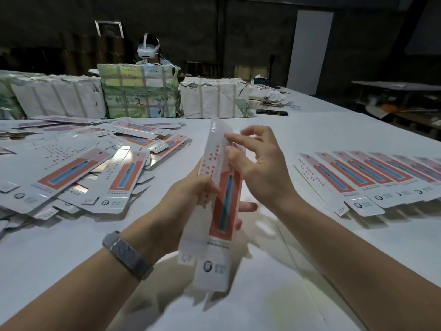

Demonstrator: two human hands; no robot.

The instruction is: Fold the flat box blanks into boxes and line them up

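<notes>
Box blank [218, 206] is held above the white table [298, 271], near centre, long axis running near-to-far, far end tilted slightly left. Its outline is motion-blurred; it looks partly opened from flat into a sleeve, though the exact state of the creases cannot be read. Left hand [188, 199] grips the blank from the left at about mid-length: thumb on the printed face, fingers curled behind, two fingertips showing past the right edge. Right hand [257, 163] sits at the upper right edge; fingers are spread and lightly bent, index and thumb tips touching or just beside the blank's edge, whether they pinch it I cannot tell. A grey wristband [127, 255] is on the left wrist. Pile of flat blanks [78, 168] lies left; the row of finished boxes [372, 177] lies right, side by side, overlapping slightly. Wrapped bundles [138, 91] stand at the far edge, with another person [149, 50] in a headset behind them. Judgement: the step in hand is squaring up the sleeve. To do it well, the left hand should keep the body firm while the right runs along the edge crease so the panels stand square before the end flaps are tucked. Risk: pressing off the score line would dent the panel.
</notes>
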